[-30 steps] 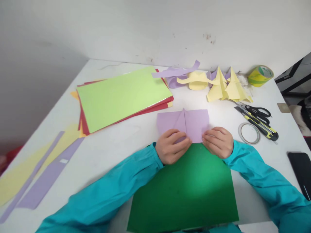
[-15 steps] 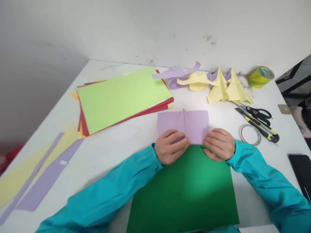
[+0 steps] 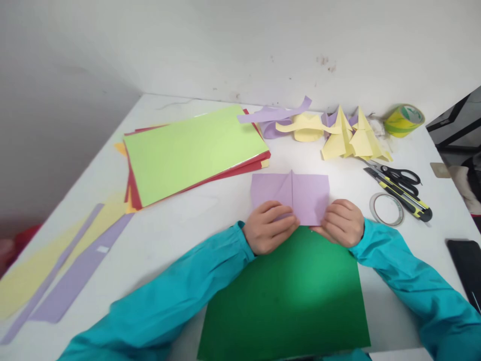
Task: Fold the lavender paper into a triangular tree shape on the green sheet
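A folded sheet of purple paper (image 3: 310, 195) is held between both hands, with an upright crease down its middle that ends in a small peak at the top edge. My left hand (image 3: 271, 226) is closed on its lower left part, fingertips near the centre crease. At the lower right corner, my right hand (image 3: 342, 223) pinches the paper, thumb partly hidden beneath. Under the hands lies a dark green sheet (image 3: 289, 301), whose far edge is partly covered by the purple paper.
A stack topped by a light green sheet (image 3: 195, 150) lies left of centre. Purple strips (image 3: 80, 278) rest at far left. Folded yellow paper shapes (image 3: 340, 138) stand behind. On the right are scissors (image 3: 400, 175), a utility knife (image 3: 400, 195), tape rolls (image 3: 404, 120) and a black phone (image 3: 465, 268).
The purple paper has shifted slightly right, with my left hand along with it. My right thumb has slid under the paper's lower corner, where it was lower and apart before.
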Demonstrator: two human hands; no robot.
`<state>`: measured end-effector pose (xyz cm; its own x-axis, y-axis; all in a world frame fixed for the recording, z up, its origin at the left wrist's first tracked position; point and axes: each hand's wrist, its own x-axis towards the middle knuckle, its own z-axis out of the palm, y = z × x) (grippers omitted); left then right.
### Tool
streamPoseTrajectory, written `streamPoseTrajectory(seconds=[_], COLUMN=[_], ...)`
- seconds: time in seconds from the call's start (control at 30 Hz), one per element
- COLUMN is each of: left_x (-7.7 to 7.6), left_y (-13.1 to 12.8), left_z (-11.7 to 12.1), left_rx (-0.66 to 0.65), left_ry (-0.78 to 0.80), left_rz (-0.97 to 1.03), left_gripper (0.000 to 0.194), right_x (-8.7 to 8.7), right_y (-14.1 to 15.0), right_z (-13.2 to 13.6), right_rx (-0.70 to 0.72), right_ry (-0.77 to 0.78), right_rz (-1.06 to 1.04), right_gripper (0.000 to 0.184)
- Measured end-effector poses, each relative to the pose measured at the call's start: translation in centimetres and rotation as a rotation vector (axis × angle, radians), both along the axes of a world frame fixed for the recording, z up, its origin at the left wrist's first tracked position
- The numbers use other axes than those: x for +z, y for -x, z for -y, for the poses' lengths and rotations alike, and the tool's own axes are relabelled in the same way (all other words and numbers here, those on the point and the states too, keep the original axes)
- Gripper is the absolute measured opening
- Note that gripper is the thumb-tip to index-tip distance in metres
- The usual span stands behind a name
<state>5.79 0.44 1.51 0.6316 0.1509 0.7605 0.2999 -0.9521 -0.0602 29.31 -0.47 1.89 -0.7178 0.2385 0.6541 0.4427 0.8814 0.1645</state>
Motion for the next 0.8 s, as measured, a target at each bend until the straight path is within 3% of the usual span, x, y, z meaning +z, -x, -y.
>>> streamPoseTrajectory(seconds=[0.13, 0.3, 0.8], left_x=[-0.3, -0.6, -0.5], left_y=[-0.5, -0.5, -0.4], left_z=[0.1, 0.0, -0.1], left_rx=[-0.063, -0.055, -0.026], left_ry=[0.037, 0.053, 0.007], left_rz=[-0.01, 0.015, 0.019], left_gripper=[0.009, 0.008, 0.008], right_x=[0.1, 0.3, -0.4], right_y=[0.9, 1.2, 1.3], right_z=[0.5, 0.9, 1.1], right_rx=[-0.031, -0.005, 0.001], right_ry=[-0.036, -0.046, -0.042], right_rz=[0.004, 0.065, 0.048], right_gripper=[0.008, 0.017, 0.014])
